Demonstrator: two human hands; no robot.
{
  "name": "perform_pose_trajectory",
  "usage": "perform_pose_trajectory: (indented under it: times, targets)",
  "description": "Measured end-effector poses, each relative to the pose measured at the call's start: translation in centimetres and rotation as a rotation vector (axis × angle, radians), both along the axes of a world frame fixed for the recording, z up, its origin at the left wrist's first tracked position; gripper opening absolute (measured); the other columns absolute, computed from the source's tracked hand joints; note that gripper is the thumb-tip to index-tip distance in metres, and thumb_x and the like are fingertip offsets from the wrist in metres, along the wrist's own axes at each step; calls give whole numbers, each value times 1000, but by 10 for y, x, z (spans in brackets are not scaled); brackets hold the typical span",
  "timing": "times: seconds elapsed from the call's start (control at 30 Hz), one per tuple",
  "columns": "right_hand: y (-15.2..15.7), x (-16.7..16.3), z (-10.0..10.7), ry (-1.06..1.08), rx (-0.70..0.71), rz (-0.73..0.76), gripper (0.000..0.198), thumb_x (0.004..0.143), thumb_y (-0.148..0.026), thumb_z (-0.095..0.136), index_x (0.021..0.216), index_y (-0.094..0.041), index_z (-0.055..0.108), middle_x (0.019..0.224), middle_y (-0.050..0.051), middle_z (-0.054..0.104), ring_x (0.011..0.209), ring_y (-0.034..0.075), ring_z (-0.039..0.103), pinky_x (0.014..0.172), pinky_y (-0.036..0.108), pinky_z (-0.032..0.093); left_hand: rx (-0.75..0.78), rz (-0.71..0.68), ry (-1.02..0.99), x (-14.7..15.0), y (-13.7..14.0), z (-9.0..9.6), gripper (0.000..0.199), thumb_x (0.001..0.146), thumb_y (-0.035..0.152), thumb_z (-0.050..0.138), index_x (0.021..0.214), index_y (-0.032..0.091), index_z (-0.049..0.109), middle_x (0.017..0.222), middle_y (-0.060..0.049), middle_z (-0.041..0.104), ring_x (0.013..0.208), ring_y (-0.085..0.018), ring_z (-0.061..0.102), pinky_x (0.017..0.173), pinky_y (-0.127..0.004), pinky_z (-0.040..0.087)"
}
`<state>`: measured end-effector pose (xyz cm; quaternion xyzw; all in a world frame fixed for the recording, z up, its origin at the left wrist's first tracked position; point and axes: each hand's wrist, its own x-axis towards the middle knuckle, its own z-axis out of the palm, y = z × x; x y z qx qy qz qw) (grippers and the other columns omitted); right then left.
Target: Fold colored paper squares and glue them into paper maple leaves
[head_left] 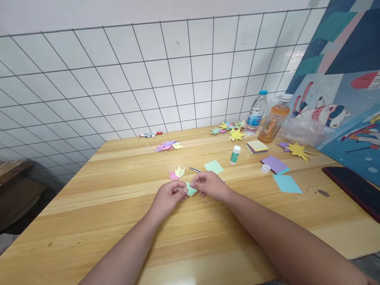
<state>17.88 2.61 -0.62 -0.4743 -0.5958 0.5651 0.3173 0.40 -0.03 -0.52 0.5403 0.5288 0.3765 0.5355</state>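
Observation:
A small folded piece of light green paper (191, 190) is held between my two hands, a little above the wooden table. My left hand (171, 195) pinches its left side between thumb and fingers. On its upper right, my right hand (210, 184) has thumb and fingertips closed on the paper. Just beyond my left hand lie a folded yellow paper piece (179, 171) and a folded pink paper piece (173, 175). Behind my right hand are a thin metallic tool (194, 170), partly hidden, and a flat light green paper square (213, 166).
The wooden table (97, 221) meets a tiled wall. A glue stick (235, 154), its loose cap (265, 168), coloured paper squares (287, 184), a water bottle (255, 114) and an orange drink bottle (274, 120) stand or lie right. Folded paper shapes (168, 146) and markers (151, 134) lie farther back; a phone (353, 190) lies far right.

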Motion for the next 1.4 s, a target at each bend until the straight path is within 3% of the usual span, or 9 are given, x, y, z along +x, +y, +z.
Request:
perform_pose_trajectory:
  times: [0.37, 0.57, 0.83, 1.03, 1.27, 1.4]
  targets:
    - [0, -1, -2, -25, 6, 0, 15, 73, -30, 63, 70, -16, 59, 56, -3, 55, 48, 8, 51, 44, 18, 46, 79, -39, 84, 0, -1, -5, 24, 68, 39, 66, 70, 16, 59, 64, -1, 63, 62, -14, 59, 60, -25, 45]
    - [0, -2, -2, -48, 33, -1, 16, 71, -31, 64, 70, -16, 58, 55, -3, 54, 46, 7, 49, 43, 18, 44, 50, -103, 61, -1, -2, 0, 29, 72, 43, 63, 78, 15, 64, 70, -3, 65, 65, -14, 58, 62, -24, 45]
    - [-4, -3, 0, -16, 30, 28, 19, 72, -36, 61, 75, -18, 58, 60, -2, 57, 49, 7, 51, 45, 18, 44, 21, 70, -50, 0, 1, -2, 34, 65, 46, 69, 77, 15, 61, 66, -2, 64, 60, -13, 58, 56, -23, 45]
    - [-3, -3, -5, -72, 66, 19, 9, 72, -27, 59, 75, -18, 58, 61, -3, 57, 49, 7, 50, 45, 17, 39, 53, 50, 8, -1, 2, -2, 29, 64, 40, 69, 76, 16, 60, 61, 0, 62, 56, -13, 57, 57, -24, 44]
    - [-5, 0, -7, -128, 346, 84, 14, 73, -18, 55, 86, -21, 59, 74, -2, 61, 62, 9, 55, 57, 19, 43, 122, -21, 94, 1, -2, -1, 21, 69, 34, 65, 79, 17, 61, 71, -2, 65, 64, -14, 59, 61, -24, 44]
    - [-5, 2, -9, -125, 373, 77, 27, 72, -13, 55, 97, -22, 52, 82, -1, 61, 68, 10, 58, 62, 22, 45, 63, 35, 31, 1, 0, 1, 25, 65, 37, 67, 78, 16, 60, 66, -2, 65, 61, -15, 59, 60, -25, 45]
